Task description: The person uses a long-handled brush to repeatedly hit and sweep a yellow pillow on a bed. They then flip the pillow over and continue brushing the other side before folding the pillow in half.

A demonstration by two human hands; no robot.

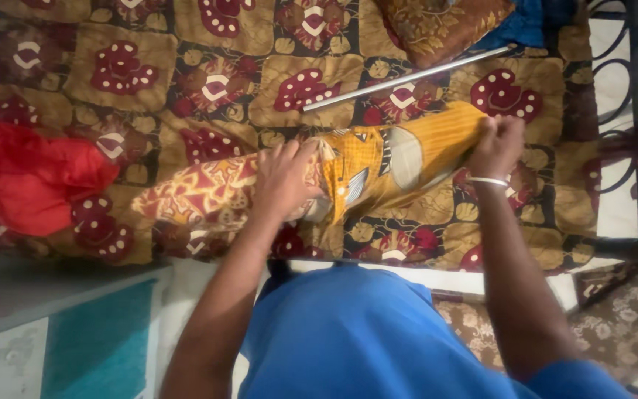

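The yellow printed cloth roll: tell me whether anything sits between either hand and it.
Nothing visible does. The left hand presses directly on the yellow printed cloth roll where it meets the red-patterned fabric, and the right hand grips its far end. The metal rod lies apart, beyond the roll.

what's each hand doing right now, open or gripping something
Left hand: laid over the middle of the rolled patterned cloth, fingers curled on it.
Right hand: closed, gripping the yellow end of the same roll.
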